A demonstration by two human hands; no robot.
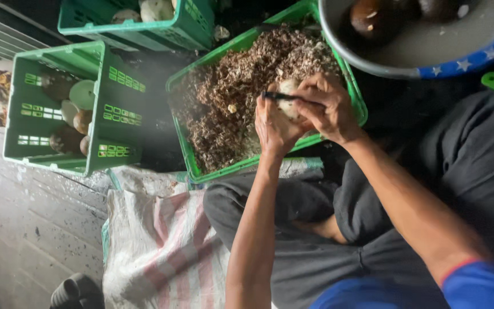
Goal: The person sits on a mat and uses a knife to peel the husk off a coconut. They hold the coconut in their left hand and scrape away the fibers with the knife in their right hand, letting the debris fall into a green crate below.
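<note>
Our left hand (274, 129) cups the pale peeled fruit (289, 98), mostly hidden; our right hand (328, 106) pinches a dark peeler (281, 96) at twelve o'clock, over the green crate (181, 123) of shavings.

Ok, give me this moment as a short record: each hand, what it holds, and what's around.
left hand: cups a pale round nut, over the crate of shavings
right hand: grips a dark blade laid across the nut
crate of shavings: green, full of brown peelings, under both hands
side crate: green, holds brown and pale nuts
basin: grey, holds dark brown nuts
sack: striped, on the floor by the knee
</note>
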